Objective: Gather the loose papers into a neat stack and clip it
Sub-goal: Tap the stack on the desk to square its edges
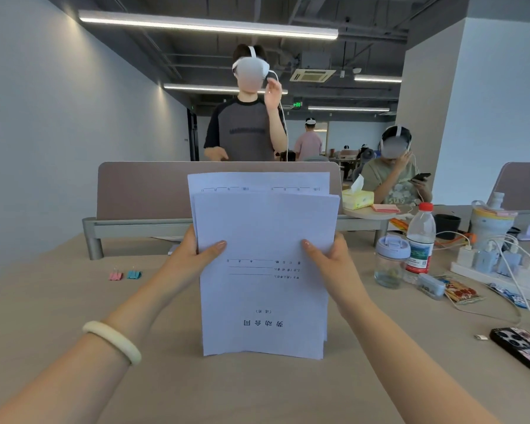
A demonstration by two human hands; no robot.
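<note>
A stack of white printed papers (263,289) stands upright on its bottom edge on the tan table (74,301), text upside down to me. One sheet at the back sticks up higher than the others. My left hand (193,255) grips the stack's left edge and my right hand (328,255) grips its right edge, thumbs on the front sheet. A pink binder clip (116,275) and a blue binder clip (134,273) lie on the table to the left, apart from both hands.
A desk divider (141,191) stands behind the papers. On the right sit a lidded jar (390,261), a water bottle (420,240), a power strip with cables (499,270) and a phone (523,350). People stand and sit beyond the divider.
</note>
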